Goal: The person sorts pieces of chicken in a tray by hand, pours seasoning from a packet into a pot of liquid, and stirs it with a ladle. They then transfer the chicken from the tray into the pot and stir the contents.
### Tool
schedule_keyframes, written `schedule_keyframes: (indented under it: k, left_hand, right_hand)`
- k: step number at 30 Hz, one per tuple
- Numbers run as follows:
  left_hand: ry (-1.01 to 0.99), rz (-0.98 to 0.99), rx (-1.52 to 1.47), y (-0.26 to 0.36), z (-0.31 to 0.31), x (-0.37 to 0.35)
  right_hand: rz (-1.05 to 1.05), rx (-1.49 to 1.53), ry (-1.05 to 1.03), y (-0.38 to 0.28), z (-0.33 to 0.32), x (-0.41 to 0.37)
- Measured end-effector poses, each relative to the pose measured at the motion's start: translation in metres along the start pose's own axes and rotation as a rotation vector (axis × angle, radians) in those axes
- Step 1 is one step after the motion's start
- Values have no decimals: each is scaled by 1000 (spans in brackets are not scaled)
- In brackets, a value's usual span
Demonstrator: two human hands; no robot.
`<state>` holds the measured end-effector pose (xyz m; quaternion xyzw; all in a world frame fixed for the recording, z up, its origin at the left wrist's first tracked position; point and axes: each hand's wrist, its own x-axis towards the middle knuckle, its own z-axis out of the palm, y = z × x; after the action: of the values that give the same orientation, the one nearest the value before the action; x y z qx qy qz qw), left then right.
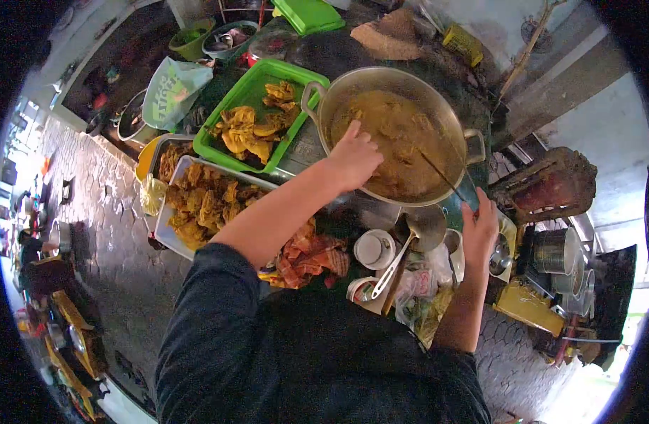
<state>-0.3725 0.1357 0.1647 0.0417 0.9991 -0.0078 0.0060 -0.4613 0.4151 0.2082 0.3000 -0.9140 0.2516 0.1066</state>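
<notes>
A large metal pot point(323, 134) with two side handles holds brown, soupy food with pieces in it. My left hand point(355, 159) reaches over its near left rim, fingers drawn together at the food. What they hold, if anything, is hidden. My right hand point(481, 225) is beside the pot's right rim, fingers closed around the end of a thin, dark-handled utensil point(440, 172). The utensil's other end is sunk in the food. Left of the pot, a green tray point(262, 71) carries cooked chicken pieces point(247, 134). A white tub point(170, 237) nearer me is heaped with more browned pieces point(204, 201).
A ladle point(399, 265), a white cup point(374, 249) and plastic bags point(416, 290) lie close to my body. A checked cloth point(312, 258) sits beside the tub. Metal pots point(559, 251) stand at the right; a green-and-white bag point(172, 92) is at the far left.
</notes>
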Motion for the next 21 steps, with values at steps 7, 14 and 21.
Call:
schedule_keyframes:
  k: [7, 14, 21]
  left_hand:
    - [-70, -349, -409, 31, 49, -153]
    - [-450, -474, -576, 111, 196, -224]
    - [-344, -559, -497, 112, 243, -218]
  right_hand:
    - [141, 102, -43, 15, 14, -32]
    - [12, 224, 70, 13, 40, -44]
    - [42, 138, -54, -6, 58, -77]
